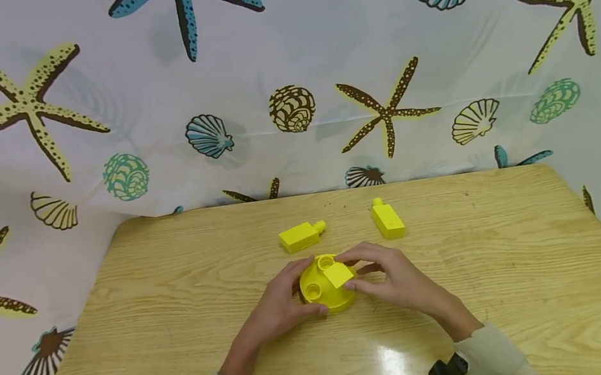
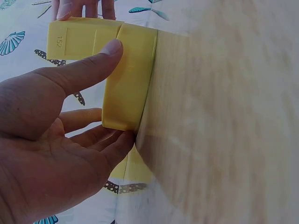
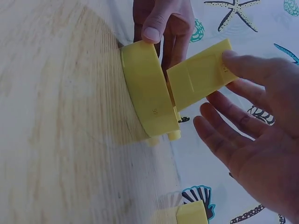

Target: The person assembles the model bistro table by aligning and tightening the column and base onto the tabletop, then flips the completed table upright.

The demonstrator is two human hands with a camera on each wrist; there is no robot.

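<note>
A round yellow base (image 1: 332,304) with round sockets on its top sits on the table. My left hand (image 1: 280,307) grips its rim, thumb at the near side and fingers round the far side. My right hand (image 1: 402,282) pinches the upper end of a yellow rectangular block (image 1: 339,274) between thumb and fingers. That block stands up from the top of the base, slightly tilted in the right wrist view, and number marks show on its side (image 2: 79,39). Its lower end is hidden, so how far it sits in a socket I cannot tell.
Two more yellow blocks with knobbed pegs lie behind the base: the left block (image 1: 300,237) points right, the right block (image 1: 388,221) points away. A wooden table (image 1: 172,265) runs back to a hanging cloth (image 1: 238,80) printed with shells and starfish.
</note>
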